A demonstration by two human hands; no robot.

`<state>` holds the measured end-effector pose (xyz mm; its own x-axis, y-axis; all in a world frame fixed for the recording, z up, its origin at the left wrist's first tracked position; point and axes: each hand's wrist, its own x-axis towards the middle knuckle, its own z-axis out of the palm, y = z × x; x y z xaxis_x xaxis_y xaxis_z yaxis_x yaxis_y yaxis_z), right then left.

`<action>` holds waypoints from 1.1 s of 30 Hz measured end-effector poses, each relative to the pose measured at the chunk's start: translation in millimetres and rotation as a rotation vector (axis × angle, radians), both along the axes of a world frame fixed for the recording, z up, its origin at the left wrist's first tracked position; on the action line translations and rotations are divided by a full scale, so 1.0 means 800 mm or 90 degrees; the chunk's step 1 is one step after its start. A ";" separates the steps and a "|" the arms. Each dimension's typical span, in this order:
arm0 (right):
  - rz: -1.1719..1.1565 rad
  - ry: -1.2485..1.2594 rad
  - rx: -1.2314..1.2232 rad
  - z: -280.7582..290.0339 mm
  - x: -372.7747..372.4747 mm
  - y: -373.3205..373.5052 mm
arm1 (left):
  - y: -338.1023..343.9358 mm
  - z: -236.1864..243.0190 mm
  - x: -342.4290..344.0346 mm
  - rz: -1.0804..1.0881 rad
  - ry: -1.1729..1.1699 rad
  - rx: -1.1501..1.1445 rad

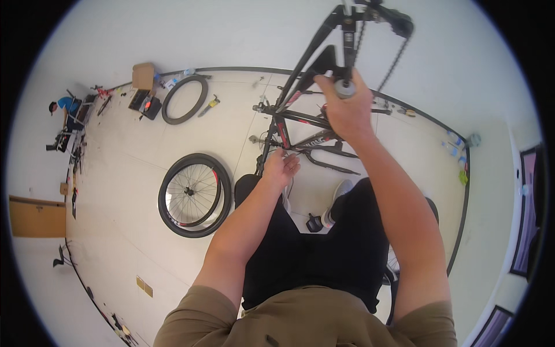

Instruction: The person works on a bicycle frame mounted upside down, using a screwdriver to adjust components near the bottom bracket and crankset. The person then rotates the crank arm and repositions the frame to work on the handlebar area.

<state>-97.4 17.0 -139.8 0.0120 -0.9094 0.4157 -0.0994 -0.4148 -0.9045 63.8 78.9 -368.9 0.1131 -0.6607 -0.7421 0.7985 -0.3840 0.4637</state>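
Observation:
My right hand [350,107] grips a black bicycle frame part [348,40] raised at the upper right, around a silver cylindrical piece [344,88]. A chain [393,66] hangs from the raised part. Below it is more black bicycle frame with red markings [309,120], lying across the middle of the view. My left hand [280,168] is lower, at the frame's front tubes and thin cables, with its fingers partly curled; what they hold is hidden. A loose black pedal [314,224] is on the floor between my shoes.
Wheels [171,218] lie to the left, with a tire [169,111], open cardboard box [142,78] and yellow-handled tool [211,104] beyond. A person in blue [69,105] is among bicycle parts at far left. Plastic bottles [451,148] line the right wall. A wooden door [36,217] is at left.

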 end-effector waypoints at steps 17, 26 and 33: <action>0.095 -0.001 -0.084 -0.016 -0.045 0.068 | -0.154 -0.046 0.007 0.272 0.387 -0.120; -0.080 -0.078 -0.046 -0.002 -0.142 0.051 | -0.175 -0.014 -0.045 0.242 0.412 -0.169; -0.080 -0.275 -0.006 0.010 -0.241 0.044 | -0.155 0.035 -0.085 0.175 0.414 -0.235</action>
<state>-290.5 52.4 -132.0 -0.2753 -0.8887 0.3666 0.2368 -0.4323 -0.8701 -4.2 -45.1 -341.2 -0.0724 -0.8878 -0.4545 0.9966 -0.0462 -0.0685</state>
